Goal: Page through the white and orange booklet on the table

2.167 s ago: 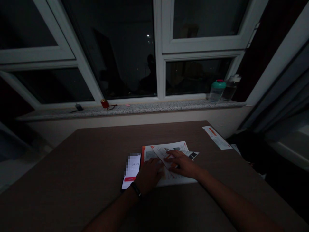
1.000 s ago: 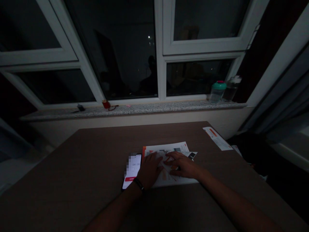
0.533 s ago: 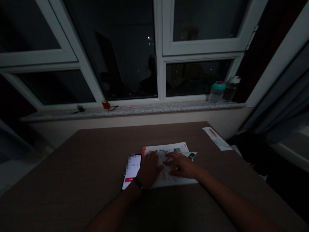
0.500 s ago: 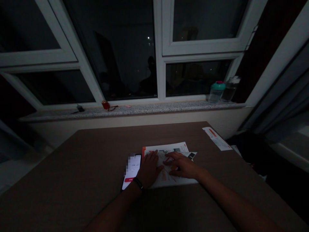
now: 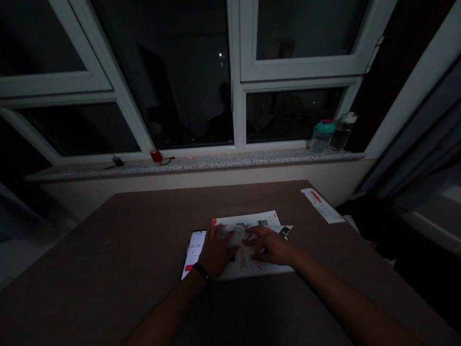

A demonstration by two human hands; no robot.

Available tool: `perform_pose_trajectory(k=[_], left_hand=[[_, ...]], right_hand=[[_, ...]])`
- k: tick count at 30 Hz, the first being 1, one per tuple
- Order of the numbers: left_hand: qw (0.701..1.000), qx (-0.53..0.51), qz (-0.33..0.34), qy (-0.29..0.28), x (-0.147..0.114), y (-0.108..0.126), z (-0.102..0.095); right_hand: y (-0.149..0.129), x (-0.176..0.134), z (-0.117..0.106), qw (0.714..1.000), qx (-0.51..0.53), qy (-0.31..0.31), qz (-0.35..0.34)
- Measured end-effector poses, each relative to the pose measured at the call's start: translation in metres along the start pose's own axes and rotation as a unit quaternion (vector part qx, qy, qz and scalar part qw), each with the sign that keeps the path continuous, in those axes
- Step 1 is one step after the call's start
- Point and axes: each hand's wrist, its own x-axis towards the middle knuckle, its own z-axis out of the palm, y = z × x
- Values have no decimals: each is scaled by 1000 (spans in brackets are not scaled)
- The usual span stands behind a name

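Note:
My left hand (image 5: 217,251) lies flat with fingers apart on the left part of a folded printed paper (image 5: 245,262). My right hand (image 5: 269,246) rests on the same paper from the right, its fingers spread and slightly bent, pressing on the surface. Beneath the folded piece, a printed sheet or booklet (image 5: 268,217) with an orange corner shows at the back. A folded corner of paper sticks out beyond my right fingers. Just left of my left hand lies a phone (image 5: 192,252) with its screen lit, partly covered by that hand.
On the brown table (image 5: 144,226), a printed paper strip (image 5: 322,205) lies at the right edge. The stone sill (image 5: 219,161) behind holds a teal-lidded bottle (image 5: 322,137), a clear bottle (image 5: 343,132), a small red jar (image 5: 156,155) and a dark small item (image 5: 117,161).
My left hand has shifted a little to the left over the paper, covering more of the phone. My right hand stays nearly in place.

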Motion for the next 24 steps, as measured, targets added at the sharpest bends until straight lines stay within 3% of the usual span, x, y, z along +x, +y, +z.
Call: perform_pose_trajectory(k=[7, 13, 24], left_hand=[[1000, -13, 10, 20, -4, 2, 6], [998, -35, 36, -36, -3, 9, 8], [996, -66, 43, -35, 1, 7, 4]], right_hand=[[-1, 0, -2, 1000, -2, -5, -1], [0, 0, -1, 1000, -7, -10, 7], [-2, 1, 0, 1000, -20, 4, -6]])
